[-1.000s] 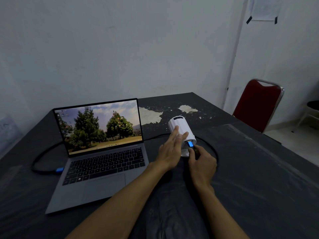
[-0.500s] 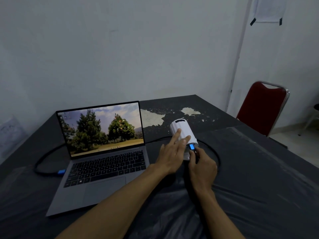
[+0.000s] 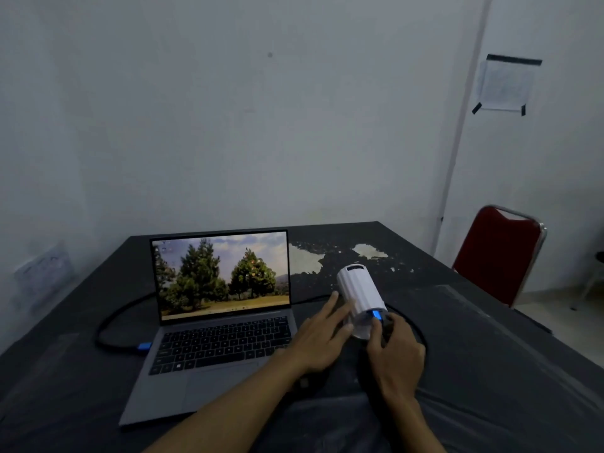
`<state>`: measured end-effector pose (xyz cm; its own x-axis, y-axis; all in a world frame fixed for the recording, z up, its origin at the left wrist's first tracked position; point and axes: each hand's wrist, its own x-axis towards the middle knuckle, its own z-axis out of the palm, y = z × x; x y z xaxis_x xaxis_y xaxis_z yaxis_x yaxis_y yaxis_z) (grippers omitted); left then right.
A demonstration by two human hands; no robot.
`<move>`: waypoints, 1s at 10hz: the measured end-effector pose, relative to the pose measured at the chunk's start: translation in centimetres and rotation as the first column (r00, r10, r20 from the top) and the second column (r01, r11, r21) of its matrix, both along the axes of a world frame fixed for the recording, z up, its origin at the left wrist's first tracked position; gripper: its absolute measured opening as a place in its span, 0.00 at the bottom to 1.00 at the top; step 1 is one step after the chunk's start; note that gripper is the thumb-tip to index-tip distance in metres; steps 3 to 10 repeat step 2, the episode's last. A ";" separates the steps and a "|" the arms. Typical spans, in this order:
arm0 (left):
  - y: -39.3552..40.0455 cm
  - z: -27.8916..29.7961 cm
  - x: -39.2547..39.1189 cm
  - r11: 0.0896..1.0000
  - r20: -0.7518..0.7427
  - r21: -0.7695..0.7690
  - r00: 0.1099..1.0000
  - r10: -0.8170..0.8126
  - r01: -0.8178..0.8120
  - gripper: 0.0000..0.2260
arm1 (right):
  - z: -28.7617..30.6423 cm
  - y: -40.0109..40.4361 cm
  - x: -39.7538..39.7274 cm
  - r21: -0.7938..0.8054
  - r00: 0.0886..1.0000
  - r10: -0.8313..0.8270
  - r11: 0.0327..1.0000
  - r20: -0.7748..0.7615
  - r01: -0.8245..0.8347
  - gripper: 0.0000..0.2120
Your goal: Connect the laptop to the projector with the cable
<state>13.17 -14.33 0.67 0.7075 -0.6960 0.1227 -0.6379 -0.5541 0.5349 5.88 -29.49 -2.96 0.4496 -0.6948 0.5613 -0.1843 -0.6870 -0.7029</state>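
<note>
An open grey laptop (image 3: 209, 351) shows a picture of trees and stands on the black table (image 3: 490, 371). A white cylindrical projector (image 3: 358, 289) lies on its side to the laptop's right. My left hand (image 3: 322, 338) rests flat against the projector's left side, fingers spread. My right hand (image 3: 394, 351) pinches the blue plug (image 3: 376, 314) of the black cable (image 3: 112, 318) at the projector's near end. The cable's other blue plug (image 3: 143, 347) sits at the laptop's left edge. The cable runs behind the laptop and loops round the projector.
A red chair (image 3: 498, 256) with a metal frame stands beyond the table's right edge. The tabletop's black covering is peeled in pale patches (image 3: 304, 259) behind the projector. White walls close off the back, with a taped sheet of paper (image 3: 505, 83) at upper right.
The view has tilted upward, so table and hands sit lower in the frame. Both hands stay at the projector's near end, the right still on the blue plug.
</note>
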 end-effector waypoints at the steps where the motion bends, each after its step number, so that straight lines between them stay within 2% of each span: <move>1: 4.1 -0.1 0.0 0.999 0.057 0.038 0.998 0.032 -0.034 0.26 | 0.4 0.6 0.0 -0.039 1.000 -0.017 0.999 -0.010 0.016 0.14; 2: 8.7 0.0 0.5 0.993 0.106 0.033 0.988 0.108 -0.112 0.27 | 0.1 0.1 0.0 -0.117 0.999 -0.003 0.993 0.037 0.007 0.15; 10: 8.7 0.0 0.5 0.993 0.106 0.033 0.988 0.108 -0.112 0.27 | 0.1 0.1 0.0 -0.117 0.999 -0.003 0.993 0.037 0.007 0.15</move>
